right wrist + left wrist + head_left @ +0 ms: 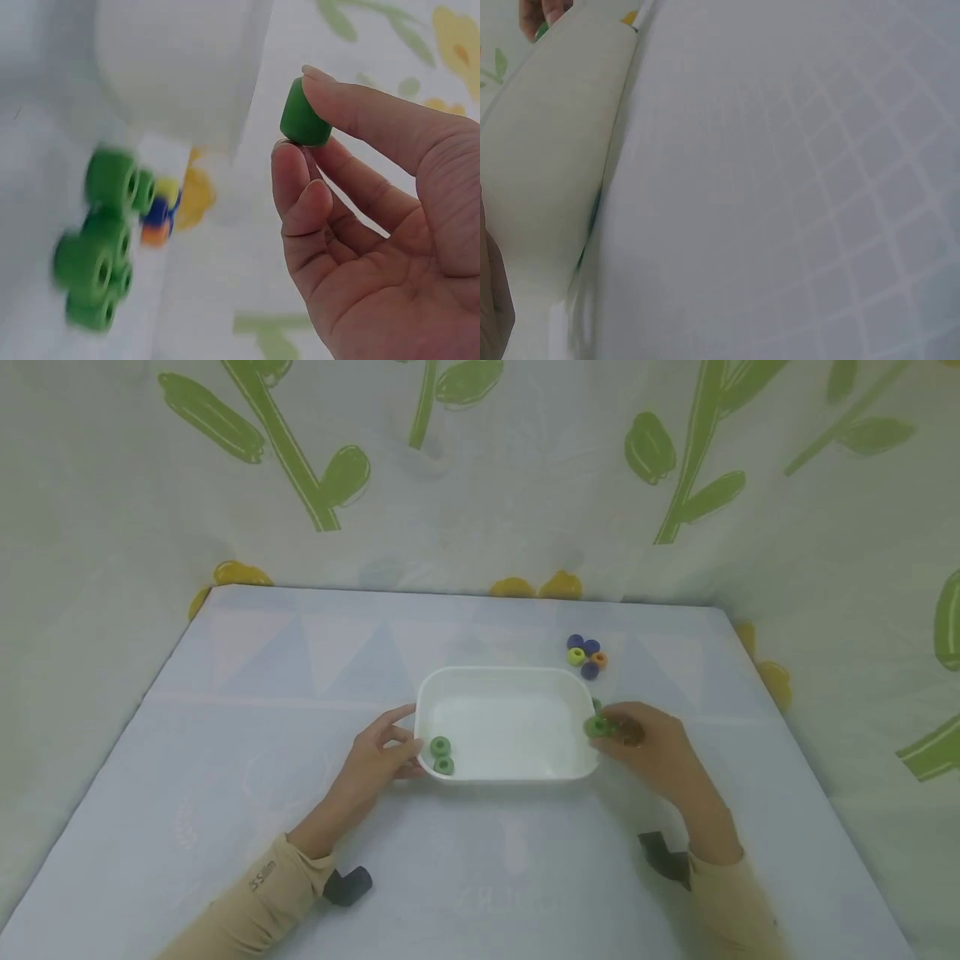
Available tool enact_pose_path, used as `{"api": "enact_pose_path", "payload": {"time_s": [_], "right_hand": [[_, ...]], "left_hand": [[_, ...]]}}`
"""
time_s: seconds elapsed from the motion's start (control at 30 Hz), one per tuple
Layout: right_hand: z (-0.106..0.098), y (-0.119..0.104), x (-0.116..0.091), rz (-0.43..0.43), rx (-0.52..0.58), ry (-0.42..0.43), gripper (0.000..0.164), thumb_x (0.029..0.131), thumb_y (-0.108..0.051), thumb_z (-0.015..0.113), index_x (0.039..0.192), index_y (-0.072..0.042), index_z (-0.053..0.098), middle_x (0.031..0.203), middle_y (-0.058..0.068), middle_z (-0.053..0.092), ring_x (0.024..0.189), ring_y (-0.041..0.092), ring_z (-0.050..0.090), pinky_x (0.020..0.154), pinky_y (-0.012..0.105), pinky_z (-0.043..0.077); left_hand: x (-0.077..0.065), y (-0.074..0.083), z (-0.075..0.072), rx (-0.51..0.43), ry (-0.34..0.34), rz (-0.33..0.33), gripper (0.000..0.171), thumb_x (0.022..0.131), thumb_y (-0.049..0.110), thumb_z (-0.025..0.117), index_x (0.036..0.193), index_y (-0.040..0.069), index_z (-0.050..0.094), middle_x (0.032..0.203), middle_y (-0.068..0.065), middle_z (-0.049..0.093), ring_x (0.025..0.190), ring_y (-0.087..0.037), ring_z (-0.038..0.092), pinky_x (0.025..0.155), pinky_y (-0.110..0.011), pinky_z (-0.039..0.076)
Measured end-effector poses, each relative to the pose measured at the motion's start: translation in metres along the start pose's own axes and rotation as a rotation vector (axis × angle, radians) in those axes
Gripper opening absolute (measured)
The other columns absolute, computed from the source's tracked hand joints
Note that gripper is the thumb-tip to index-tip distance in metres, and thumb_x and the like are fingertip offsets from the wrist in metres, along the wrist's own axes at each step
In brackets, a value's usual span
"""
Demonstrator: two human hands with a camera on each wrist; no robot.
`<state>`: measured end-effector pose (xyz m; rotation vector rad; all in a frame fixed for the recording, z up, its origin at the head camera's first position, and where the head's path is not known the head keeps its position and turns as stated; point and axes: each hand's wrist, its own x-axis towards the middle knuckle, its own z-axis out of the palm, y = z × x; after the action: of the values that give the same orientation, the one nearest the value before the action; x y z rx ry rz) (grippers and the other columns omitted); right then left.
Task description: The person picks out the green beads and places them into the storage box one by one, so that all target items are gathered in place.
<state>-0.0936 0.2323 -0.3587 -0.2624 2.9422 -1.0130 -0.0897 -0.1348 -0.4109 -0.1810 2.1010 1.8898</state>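
A shallow white plastic tray (pixel 510 727) sits mid-table in the head view. My left hand (pixel 384 748) grips its left end, thumb at the rim and fingers against the outside. Two green beads (pixel 440 746) lie inside the tray near that thumb. Over the right rim, my right hand (pixel 654 747) pinches another green bead (pixel 304 116) between thumb and fingertips. Several more loose green beads (pixel 105 247) show in the right wrist view, on the table beside the tray. In the head view the right hand mostly hides them.
Beyond the tray's far right corner lies a small cluster of blue, yellow and orange beads (pixel 587 656). The pale patterned tabletop (pixel 262 760) ends at a back edge against a leaf-printed cloth (pixel 487 510). Black straps hang at both cuffs.
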Motion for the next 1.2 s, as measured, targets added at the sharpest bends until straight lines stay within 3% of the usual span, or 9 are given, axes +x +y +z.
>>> {"api": "enact_pose_path", "payload": {"time_s": [0.27, 0.57, 0.77, 0.97, 1.2], "right_hand": [[0.053, -0.04, 0.04, -0.163, 0.033, -0.127, 0.026, 0.083, -0.012, 0.08, 0.108, -0.008, 0.073, 0.101, 0.005, 0.074, 0.083, 0.014, 0.065, 0.072, 0.023, 0.055], [0.1, -0.068, 0.059, -0.054, -0.039, -0.339, 0.027, 0.088, -0.008, 0.072, 0.114, -0.013, 0.072, 0.103, 0.003, 0.072, 0.095, 0.018, 0.063, 0.089, 0.035, 0.056], [0.115, -0.076, 0.063, -0.076, -0.03, -0.344, 0.025, 0.086, -0.008, 0.074, 0.11, -0.013, 0.072, 0.106, 0.005, 0.074, 0.102, 0.021, 0.067, 0.098, 0.04, 0.057], [0.125, -0.085, 0.069, -0.08, -0.023, -0.324, 0.021, 0.09, -0.014, 0.074, 0.11, -0.015, 0.072, 0.103, 0.005, 0.075, 0.096, 0.02, 0.069, 0.093, 0.037, 0.059], [0.131, -0.09, 0.073, -0.132, -0.019, -0.317, 0.027, 0.09, -0.005, 0.069, 0.117, -0.009, 0.07, 0.104, 0.009, 0.075, 0.095, 0.022, 0.07, 0.09, 0.037, 0.06]], "left_hand": [[0.0, -0.002, 0.001, -0.02, -0.009, 0.0, 0.061, 0.095, 0.007, 0.059, 0.152, 0.015, 0.041, 0.106, -0.008, 0.056, 0.081, -0.013, 0.07, 0.082, -0.032, 0.066], [-0.003, -0.001, 0.003, -0.023, -0.013, 0.005, 0.061, 0.095, 0.007, 0.059, 0.152, 0.015, 0.041, 0.105, -0.008, 0.056, 0.082, -0.014, 0.07, 0.081, -0.032, 0.066], [-0.003, -0.001, 0.002, -0.009, -0.013, 0.015, 0.06, 0.095, 0.007, 0.059, 0.152, 0.014, 0.041, 0.104, -0.009, 0.056, 0.082, -0.014, 0.07, 0.081, -0.032, 0.066], [-0.003, 0.0, 0.002, -0.01, -0.016, 0.02, 0.06, 0.095, 0.007, 0.059, 0.152, 0.014, 0.041, 0.105, -0.009, 0.056, 0.083, -0.014, 0.071, 0.081, -0.032, 0.066], [-0.001, -0.002, 0.002, -0.017, -0.016, 0.013, 0.061, 0.095, 0.007, 0.059, 0.152, 0.015, 0.041, 0.106, -0.01, 0.057, 0.085, -0.015, 0.071, 0.081, -0.033, 0.066]]}}
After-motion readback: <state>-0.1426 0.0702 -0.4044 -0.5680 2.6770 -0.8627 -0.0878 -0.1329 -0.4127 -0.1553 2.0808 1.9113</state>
